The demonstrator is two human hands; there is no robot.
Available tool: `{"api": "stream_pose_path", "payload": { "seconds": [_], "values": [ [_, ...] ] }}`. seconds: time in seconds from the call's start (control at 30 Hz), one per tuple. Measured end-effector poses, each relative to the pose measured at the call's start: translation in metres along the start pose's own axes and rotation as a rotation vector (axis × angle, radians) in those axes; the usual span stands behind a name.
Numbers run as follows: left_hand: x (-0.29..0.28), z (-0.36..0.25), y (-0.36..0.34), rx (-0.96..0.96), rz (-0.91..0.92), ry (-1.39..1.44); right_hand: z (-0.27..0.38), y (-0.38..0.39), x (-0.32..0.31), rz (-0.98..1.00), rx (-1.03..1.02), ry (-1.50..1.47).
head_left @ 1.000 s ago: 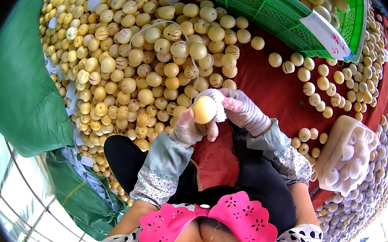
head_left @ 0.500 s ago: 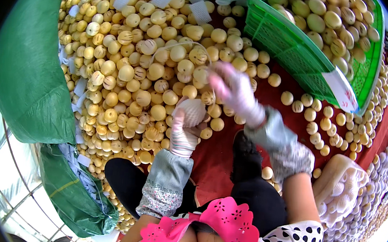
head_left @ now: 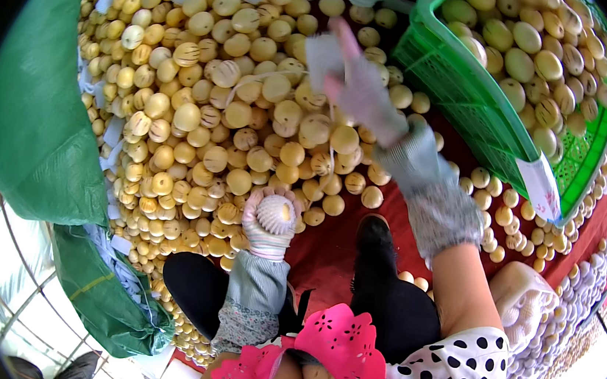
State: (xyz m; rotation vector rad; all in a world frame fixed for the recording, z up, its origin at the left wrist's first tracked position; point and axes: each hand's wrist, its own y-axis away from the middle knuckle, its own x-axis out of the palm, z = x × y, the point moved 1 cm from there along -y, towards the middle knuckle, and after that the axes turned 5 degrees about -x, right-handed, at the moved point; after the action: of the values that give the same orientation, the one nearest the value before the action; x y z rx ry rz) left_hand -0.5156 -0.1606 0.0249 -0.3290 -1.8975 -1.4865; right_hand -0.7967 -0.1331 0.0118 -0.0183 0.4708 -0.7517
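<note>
We have the netted fruit (head_left: 275,216) cupped in the left hand (head_left: 268,243), fingers curled round its sides, beside the fruit pile (head_left: 186,116). It probably feels firm but bruises easily — best held by the ribbed net, not the smooth bare patch. Our right hand (head_left: 361,96) is blurred; we cannot tell whether it grips the white foam piece (head_left: 320,57). Red cloth (head_left: 326,255) gives room alongside — the green crate (head_left: 467,110) bounds it farther right.

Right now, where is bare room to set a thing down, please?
One good bare patch of red cloth lies between the left hand, the black boot and the fruit pile. A narrower strip shows between that boot and the right sleeve. It is crowded across the pile and beside the green crate.
</note>
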Motion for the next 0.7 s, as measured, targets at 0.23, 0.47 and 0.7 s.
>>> {"api": "stream_pose_path", "payload": {
  "seconds": [0.23, 0.47, 0.7],
  "values": [
    [0.059, 0.047, 0.013, -0.143, 0.253, -0.781, 0.05, 0.168, -0.027, 0.433, 0.454, -0.606],
    [0.035, 0.049, 0.016, -0.414, 0.289, -1.079, 0.064, 0.202, -0.036, -0.006, 0.574, -1.069],
    [0.03, 0.06, 0.025, -0.656, 0.485, -0.419, 0.052, 0.093, -0.02, -0.046, -0.248, 0.261]
  ]
}}
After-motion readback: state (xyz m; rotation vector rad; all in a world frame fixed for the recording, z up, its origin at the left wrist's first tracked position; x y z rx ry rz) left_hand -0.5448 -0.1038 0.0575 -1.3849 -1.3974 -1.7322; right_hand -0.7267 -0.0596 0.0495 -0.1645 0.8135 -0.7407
